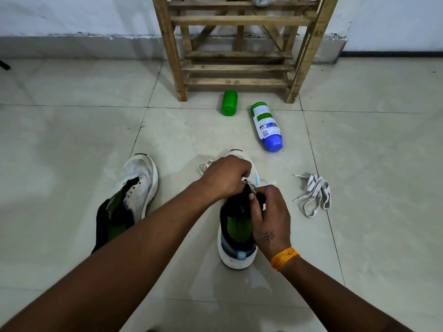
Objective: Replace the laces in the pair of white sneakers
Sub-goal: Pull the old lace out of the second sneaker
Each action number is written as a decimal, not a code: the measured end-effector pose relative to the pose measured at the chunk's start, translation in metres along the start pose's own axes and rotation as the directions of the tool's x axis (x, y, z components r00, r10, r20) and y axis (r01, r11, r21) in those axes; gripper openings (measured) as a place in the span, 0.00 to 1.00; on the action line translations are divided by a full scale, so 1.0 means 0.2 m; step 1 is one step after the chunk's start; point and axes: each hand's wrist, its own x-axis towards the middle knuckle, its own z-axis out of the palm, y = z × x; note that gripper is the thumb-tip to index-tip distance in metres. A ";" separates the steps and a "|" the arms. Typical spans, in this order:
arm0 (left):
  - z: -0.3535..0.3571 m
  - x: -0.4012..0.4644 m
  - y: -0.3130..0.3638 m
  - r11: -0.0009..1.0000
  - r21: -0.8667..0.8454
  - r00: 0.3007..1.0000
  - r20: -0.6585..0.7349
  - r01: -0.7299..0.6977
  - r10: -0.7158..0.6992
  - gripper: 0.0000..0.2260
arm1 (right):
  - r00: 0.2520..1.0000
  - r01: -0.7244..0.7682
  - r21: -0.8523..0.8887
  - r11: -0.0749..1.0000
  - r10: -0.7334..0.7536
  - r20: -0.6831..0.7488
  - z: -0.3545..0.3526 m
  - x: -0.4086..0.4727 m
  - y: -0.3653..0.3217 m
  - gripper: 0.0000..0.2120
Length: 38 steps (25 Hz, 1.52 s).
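Pale tiled floor (pixel 72 144) w/ white wall at the back; a slatted wooden rack (pixel 237 49) stands at the floor's far edge, centre. Just in front of it lie a green plastic cap (pixel 229 102) and a white plastic bottle with blue base and green neck (pixel 266 127), both on their sides.

Near edge of floor, centre: white mesh sneaker with black tongue and green insole (pixel 237 238), toe pointing away. Both hands work over its tongue area. Left hand (pixel 225 178) has fingers curled, pinching a thin white lace end (pixel 250 186) at the eyelets; a loop of white lace (pixel 203 166) trails out left of the toe. Right hand (pixel 269 214), orange thread band at the wrist, grips the black tongue w/ thumb and fingers.

Second white mesh sneaker (pixel 134 195), no lace in its eyelets, sits to the left, partly behind the left forearm. A loose bundle of flat white laces (pixel 314 195) lies on the floor right of the hands, apart from both shoes.
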 end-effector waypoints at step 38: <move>0.18 -0.42 0.00 0.929 -0.325 0.819 -0.475 0.175 -0.321 0.12 | 0.845 0.283 -0.252 0.926 -0.116 0.522 -0.03 0.46 -0.06 0.08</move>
